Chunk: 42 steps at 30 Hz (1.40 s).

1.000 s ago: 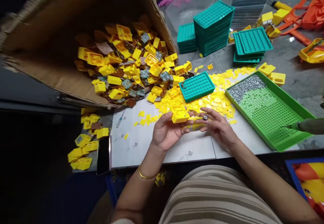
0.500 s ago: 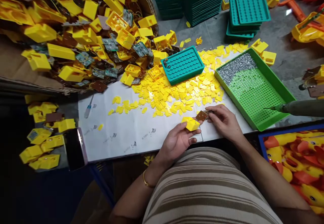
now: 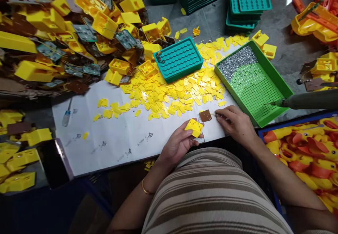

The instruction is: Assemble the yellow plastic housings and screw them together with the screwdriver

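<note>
A small yellow plastic housing (image 3: 194,128) is held in the left hand (image 3: 181,141), with the thumb and fingers closed on it, near the front edge of the white sheet (image 3: 105,130). By the right hand (image 3: 236,124), a small dark part (image 3: 217,114) is pinched between the fingertips; its exact kind cannot be told. Between both hands a brown circuit board (image 3: 205,115) is seen, and thin wires are visible beside it. Beyond the hands, flat yellow pieces (image 3: 182,94) are scattered around a teal tray (image 3: 181,58). At the right, silver screws (image 3: 237,63) are gathered in one end of a green perforated tray (image 3: 260,98).
</note>
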Tool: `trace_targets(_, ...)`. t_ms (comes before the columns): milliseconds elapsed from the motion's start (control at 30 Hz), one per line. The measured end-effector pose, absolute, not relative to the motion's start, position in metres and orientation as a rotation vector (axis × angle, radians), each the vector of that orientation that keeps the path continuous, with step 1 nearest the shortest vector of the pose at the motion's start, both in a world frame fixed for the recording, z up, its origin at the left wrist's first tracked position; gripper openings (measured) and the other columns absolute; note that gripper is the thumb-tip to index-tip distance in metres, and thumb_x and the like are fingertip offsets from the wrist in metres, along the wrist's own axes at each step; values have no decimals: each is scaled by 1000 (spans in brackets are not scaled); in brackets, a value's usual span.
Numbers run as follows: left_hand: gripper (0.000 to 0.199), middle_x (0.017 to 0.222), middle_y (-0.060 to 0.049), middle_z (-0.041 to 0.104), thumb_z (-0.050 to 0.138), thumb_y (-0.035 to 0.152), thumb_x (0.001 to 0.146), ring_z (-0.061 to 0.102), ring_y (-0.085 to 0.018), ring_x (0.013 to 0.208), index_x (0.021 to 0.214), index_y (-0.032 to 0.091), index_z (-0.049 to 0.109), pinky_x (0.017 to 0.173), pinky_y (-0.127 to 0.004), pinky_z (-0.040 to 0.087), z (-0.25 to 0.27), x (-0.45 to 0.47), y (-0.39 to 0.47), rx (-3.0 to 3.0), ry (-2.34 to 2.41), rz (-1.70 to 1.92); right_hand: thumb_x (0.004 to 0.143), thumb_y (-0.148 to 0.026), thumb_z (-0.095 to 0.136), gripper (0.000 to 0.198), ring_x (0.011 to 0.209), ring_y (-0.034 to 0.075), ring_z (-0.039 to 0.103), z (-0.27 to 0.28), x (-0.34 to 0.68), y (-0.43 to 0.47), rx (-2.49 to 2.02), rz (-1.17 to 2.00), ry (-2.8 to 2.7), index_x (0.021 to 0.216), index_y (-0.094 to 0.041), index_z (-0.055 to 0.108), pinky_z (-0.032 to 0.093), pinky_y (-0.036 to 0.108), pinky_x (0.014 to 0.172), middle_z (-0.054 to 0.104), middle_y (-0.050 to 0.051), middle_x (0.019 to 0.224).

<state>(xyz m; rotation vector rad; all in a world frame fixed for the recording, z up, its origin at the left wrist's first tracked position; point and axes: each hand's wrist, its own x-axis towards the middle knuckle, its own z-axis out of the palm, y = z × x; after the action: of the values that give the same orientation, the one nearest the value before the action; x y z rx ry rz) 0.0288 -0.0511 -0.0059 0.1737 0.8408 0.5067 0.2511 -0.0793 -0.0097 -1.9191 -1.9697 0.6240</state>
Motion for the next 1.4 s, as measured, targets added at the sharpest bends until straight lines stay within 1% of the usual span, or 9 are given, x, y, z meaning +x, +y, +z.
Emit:
trace_targets(200,32,102,-17,71,51,27,89,68,-14,68,114,8,56,53,-19,51,-1,31,-37,2,866,471,87,-25,57,21,80,22,65,-5,256,-71,-1995,721,-1929,98,-16,72,48,33,68,70,9,91)
trace_targets(300,38,101,-17,72,44,37,92,67,-14,64,112,8,58,52,-20,51,11,34,-24,-30,830,478,78,-34,68,23,65,17,62,-2,257,-62,-1910,1179,-1403,89,-15,72,48,28,59,69,7,76)
trace_targets(400,43,103,-17,71,52,46,87,67,-16,66,106,9,61,51,-23,50,19,40,-20,89,798,540,64,-45,78,36,47,9,52,2,251,-56,-1626,1672,-720,82,-15,70,40,19,42,64,1,60)
trace_targets(533,39,100,-9,69,70,39,75,65,-16,70,104,15,60,52,-23,48,8,47,-37,377,895,705,57,-45,83,39,40,3,44,6,235,-55,-1360,1928,-373,73,-14,67,29,13,34,61,-2,54)
trace_targets(667,44,102,-5,65,76,25,69,63,-15,83,109,19,58,61,-22,50,-5,48,-53,545,973,680,60,-50,80,39,35,3,37,13,225,-57,-1297,1849,-416,73,-16,67,24,14,31,59,-3,50)
trace_targets(867,54,117,-7,63,77,19,68,62,-19,98,117,21,55,70,-25,53,-3,45,-55,461,917,614,73,-31,74,19,60,10,59,25,222,-61,-1587,1380,-1273,85,-17,72,45,21,52,71,2,74)
trace_targets(1100,60,120,-7,64,77,16,68,62,-21,108,122,23,52,88,-30,51,0,45,-56,526,900,664,81,-23,68,8,65,12,62,38,226,-54,-1656,1163,-1840,87,-19,70,43,23,59,70,1,78)
trace_targets(1200,61,116,-7,66,77,15,67,63,-20,105,122,22,51,93,-32,48,0,45,-57,561,931,655,80,-23,69,5,64,13,61,42,225,-49,-1693,1113,-1991,82,-19,69,39,24,58,69,1,74)
trace_targets(1400,56,105,-6,69,71,12,71,65,-16,92,122,21,51,85,-28,50,3,45,-59,661,973,597,80,-26,70,7,63,14,59,45,223,-44,-1710,1068,-2213,77,-20,68,34,25,57,67,1,72)
